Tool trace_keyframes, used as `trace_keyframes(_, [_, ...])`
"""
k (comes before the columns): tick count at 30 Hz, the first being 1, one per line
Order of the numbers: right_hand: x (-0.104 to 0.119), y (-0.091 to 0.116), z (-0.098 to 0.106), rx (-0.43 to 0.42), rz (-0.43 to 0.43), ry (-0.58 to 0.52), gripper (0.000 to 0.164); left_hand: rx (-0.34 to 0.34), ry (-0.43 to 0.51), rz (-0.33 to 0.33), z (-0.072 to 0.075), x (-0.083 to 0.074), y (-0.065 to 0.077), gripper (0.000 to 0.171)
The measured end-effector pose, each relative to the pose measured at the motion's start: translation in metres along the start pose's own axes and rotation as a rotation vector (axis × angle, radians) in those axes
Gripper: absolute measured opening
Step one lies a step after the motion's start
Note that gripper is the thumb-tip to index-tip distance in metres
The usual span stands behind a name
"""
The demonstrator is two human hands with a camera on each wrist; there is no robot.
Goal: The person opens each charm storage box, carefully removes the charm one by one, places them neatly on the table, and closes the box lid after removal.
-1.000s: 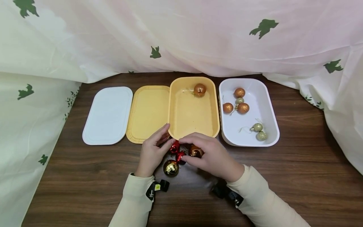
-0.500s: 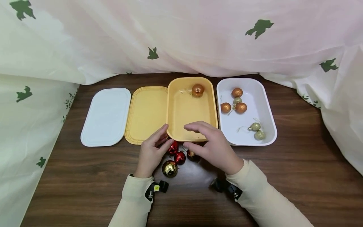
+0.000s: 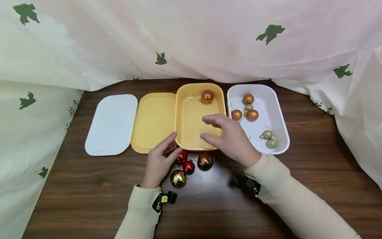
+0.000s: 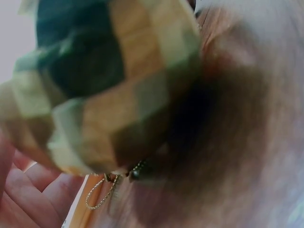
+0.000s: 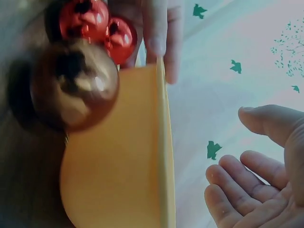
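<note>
My left hand (image 3: 158,162) holds the near left corner of the yellow box (image 3: 179,116), fingers along the left side and thumb at the front. In the right wrist view its fingers (image 5: 155,35) meet the rim. My right hand (image 3: 231,136), holding nothing, hangs over the box's near right part, thumb apart from the fingers. One shiny copper bauble (image 3: 207,96) lies inside at the back. Before the box are two red baubles (image 3: 188,167), a larger copper bauble (image 3: 205,161) and a faceted gold bauble (image 3: 178,178). The gold one (image 4: 109,95) looms large in the left wrist view.
To the right, a white box (image 3: 282,132) contains several small orange and gold glitter baubles (image 3: 252,115). A yellow lid (image 3: 153,122) and a white lid (image 3: 111,124) lie left on the dark wooden table (image 3: 316,149). A bird-print cloth (image 3: 191,39) hangs behind.
My right hand has moved away from the large copper bauble, forward and right over the yellow box, uncovering that bauble. The left hand keeps its place at the corner.
</note>
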State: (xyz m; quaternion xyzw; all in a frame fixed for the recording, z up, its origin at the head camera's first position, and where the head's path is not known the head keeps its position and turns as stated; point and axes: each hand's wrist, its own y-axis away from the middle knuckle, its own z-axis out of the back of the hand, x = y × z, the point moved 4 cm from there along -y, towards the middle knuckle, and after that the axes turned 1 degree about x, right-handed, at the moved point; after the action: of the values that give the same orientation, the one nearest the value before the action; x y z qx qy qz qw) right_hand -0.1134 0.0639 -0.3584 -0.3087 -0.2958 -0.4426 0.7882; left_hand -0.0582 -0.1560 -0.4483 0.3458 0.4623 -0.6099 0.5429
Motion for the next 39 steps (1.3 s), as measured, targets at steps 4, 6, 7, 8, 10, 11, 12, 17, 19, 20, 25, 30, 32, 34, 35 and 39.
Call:
trace_keyframes(4, [-0.004,-0.01,0.005,0.015,-0.047,0.001,0.045,-0.004,0.007,-0.006,0.0,0.0,0.0,0.052])
trace_keyframes(6, [-0.008,-0.015,0.007,0.023,-0.075,-0.004,0.046,-0.002,0.016,-0.002,0.0,0.0,0.0,0.052])
trace_keyframes(7, [-0.009,-0.017,0.008,0.026,-0.086,-0.005,0.046,-0.002,0.02,-0.001,0.0,0.001,0.0,0.052])
trace_keyframes(8, [-0.011,-0.019,0.009,0.03,-0.098,-0.002,0.047,-0.001,0.023,0.0,0.0,0.001,0.0,0.052])
trace_keyframes(10, [-0.013,-0.023,0.01,0.036,-0.114,0.008,0.047,-0.001,0.025,-0.002,0.0,0.0,0.0,0.052])
trace_keyframes(11, [-0.014,-0.024,0.011,0.04,-0.123,0.016,0.047,-0.003,0.024,-0.004,0.0,0.0,0.0,0.052])
trace_keyframes(12, [-0.015,-0.026,0.011,0.044,-0.129,0.023,0.047,-0.005,0.023,-0.007,0.0,0.0,0.0,0.053])
trace_keyframes(17, [-0.021,-0.037,0.012,0.065,-0.161,0.068,0.047,-0.007,0.014,-0.013,0.0,-0.001,0.001,0.053])
trace_keyframes(19, [-0.024,-0.041,0.011,0.079,-0.178,0.09,0.048,-0.007,0.011,-0.013,0.001,-0.002,0.001,0.053])
trace_keyframes(20, [-0.025,-0.044,0.011,0.089,-0.186,0.102,0.048,-0.008,0.01,-0.013,0.001,-0.002,0.001,0.053])
trace_keyframes(25, [-0.03,-0.053,0.009,0.122,-0.2,0.161,0.052,-0.009,0.009,-0.023,0.001,-0.003,0.001,0.053])
trace_keyframes(30, [-0.035,-0.063,0.007,0.137,-0.214,0.215,0.053,-0.007,-0.002,-0.035,0.0,-0.003,0.0,0.052])
trace_keyframes(32, [-0.037,-0.068,0.006,0.145,-0.221,0.235,0.054,-0.008,-0.006,-0.037,0.0,-0.003,0.0,0.052])
trace_keyframes(34, [-0.04,-0.074,0.004,0.157,-0.226,0.244,0.054,-0.011,-0.011,-0.039,0.0,-0.003,0.0,0.052])
trace_keyframes(35, [-0.041,-0.077,0.003,0.167,-0.222,0.255,0.054,-0.012,-0.013,-0.04,0.0,-0.002,0.0,0.052])
trace_keyframes(39, [-0.047,-0.089,-0.004,0.197,-0.195,0.299,0.047,-0.017,-0.02,-0.041,0.0,-0.001,0.001,0.051])
